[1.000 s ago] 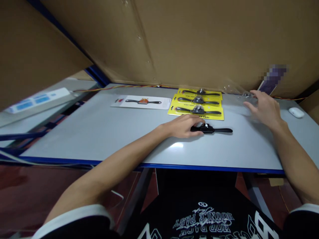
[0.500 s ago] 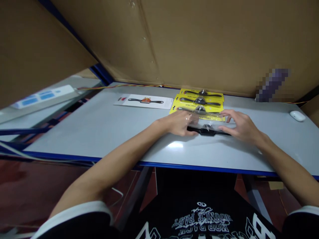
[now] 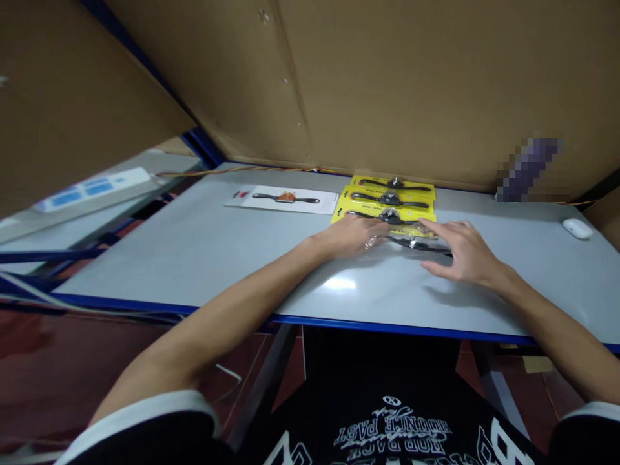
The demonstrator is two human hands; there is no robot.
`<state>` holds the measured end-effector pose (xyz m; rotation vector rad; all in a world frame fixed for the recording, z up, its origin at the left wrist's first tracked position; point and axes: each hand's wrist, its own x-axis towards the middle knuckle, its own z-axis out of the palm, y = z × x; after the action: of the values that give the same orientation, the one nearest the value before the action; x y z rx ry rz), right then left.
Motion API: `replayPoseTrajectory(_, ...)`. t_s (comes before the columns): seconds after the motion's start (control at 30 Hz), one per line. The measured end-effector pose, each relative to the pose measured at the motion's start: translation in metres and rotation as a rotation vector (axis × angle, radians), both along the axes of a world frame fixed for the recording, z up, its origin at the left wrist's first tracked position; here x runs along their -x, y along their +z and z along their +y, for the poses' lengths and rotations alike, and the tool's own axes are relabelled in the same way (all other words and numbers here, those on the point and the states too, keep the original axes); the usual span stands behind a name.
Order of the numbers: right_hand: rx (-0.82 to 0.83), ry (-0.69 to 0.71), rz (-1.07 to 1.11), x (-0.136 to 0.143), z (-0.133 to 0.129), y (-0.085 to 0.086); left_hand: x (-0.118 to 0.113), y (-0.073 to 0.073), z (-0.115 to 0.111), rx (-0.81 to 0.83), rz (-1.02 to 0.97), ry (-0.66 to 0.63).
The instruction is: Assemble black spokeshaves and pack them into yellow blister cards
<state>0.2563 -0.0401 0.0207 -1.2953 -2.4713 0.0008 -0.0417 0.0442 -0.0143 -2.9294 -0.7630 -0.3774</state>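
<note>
A black spokeshave in clear plastic wrapping lies low over the table, in front of the yellow cards. My left hand is closed around its left end, and the fingertips are partly hidden by the crinkled plastic. At the tool's right end, my right hand has thumb and fingers spread apart, with the handle end between them. Just behind are three yellow cards, each bearing a black spokeshave: a front one, a middle one and a back one.
Left of the yellow cards lies a white card with a spokeshave pictured on it. A small white case sits at the right. A cardboard wall closes off the back; a power strip rests on the surface at left.
The wrapped spokeshave has shifted slightly back toward the yellow cards and tilted, its right end lower in view. My right thumb and fingers have spread wider apart.
</note>
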Motion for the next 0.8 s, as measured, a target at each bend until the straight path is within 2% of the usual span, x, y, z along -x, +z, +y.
replayPoseTrajectory(0.1, 0.051, 0.059, -0.034, -0.002, 0.002, 0.0, 0.002, -0.005, 0.003, -0.095, -0.125, -0.017)
replayPoseTrajectory(0.23, 0.081, -0.014, -0.016, -0.004, 0.008, -0.005, 0.0, -0.008, 0.002, -0.198, -0.368, -0.071)
replayPoseTrajectory(0.33, 0.136, -0.075, 0.076, -0.003, 0.011, -0.003, -0.005, -0.007, -0.003, -0.266, -0.546, -0.075)
replayPoseTrajectory(0.43, 0.271, -0.101, 0.241, -0.002, 0.011, 0.005, -0.01, -0.006, -0.007, -0.333, -0.723, -0.071)
replayPoseTrajectory(0.53, 0.513, -0.048, 0.408, -0.002, 0.009, 0.015, -0.011, -0.005, -0.007, -0.352, -0.84, 0.063)
replayPoseTrajectory(0.67, 0.91, 0.018, 0.619, -0.002, 0.007, 0.021, -0.001, -0.001, -0.002, -0.314, -0.829, 0.316)
replayPoseTrajectory(0.8, 1.11, -0.016, 0.592, -0.007, 0.013, 0.018, 0.016, 0.006, 0.012, -0.229, -0.701, 0.424)
